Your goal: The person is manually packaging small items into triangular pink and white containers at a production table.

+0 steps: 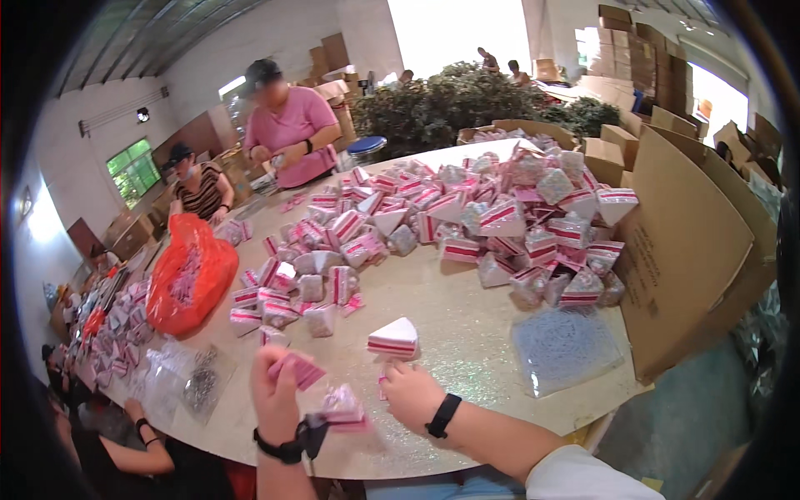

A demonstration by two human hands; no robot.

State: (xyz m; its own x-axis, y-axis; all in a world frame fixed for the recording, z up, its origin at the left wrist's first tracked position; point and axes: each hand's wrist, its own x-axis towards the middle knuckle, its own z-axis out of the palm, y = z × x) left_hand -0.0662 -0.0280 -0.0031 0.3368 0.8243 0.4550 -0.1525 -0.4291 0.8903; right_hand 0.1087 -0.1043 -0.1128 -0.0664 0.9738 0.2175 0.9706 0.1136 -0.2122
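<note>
My left hand (277,398) is closed, pinching a flat pink card (300,372) between thumb and fingers. My right hand (414,397) has its fingers curled down at the table, with a small pink piece (383,387) showing at the fingertips; its kind is unclear. Just beyond that hand lies a white, cake-slice-shaped item (393,338) with a pink striped side. Between my wrists sits a second wedge-shaped item (343,407), in clear wrap with pink at its base and slightly blurred.
A big heap of wrapped wedges (500,218) covers the far side of the table (467,417). At right are a clear bag of pale strands (567,350) and a tall cardboard box (692,242). A red plastic bag (218,267) and clear bags (200,379) lie left. Co-workers stand around the table.
</note>
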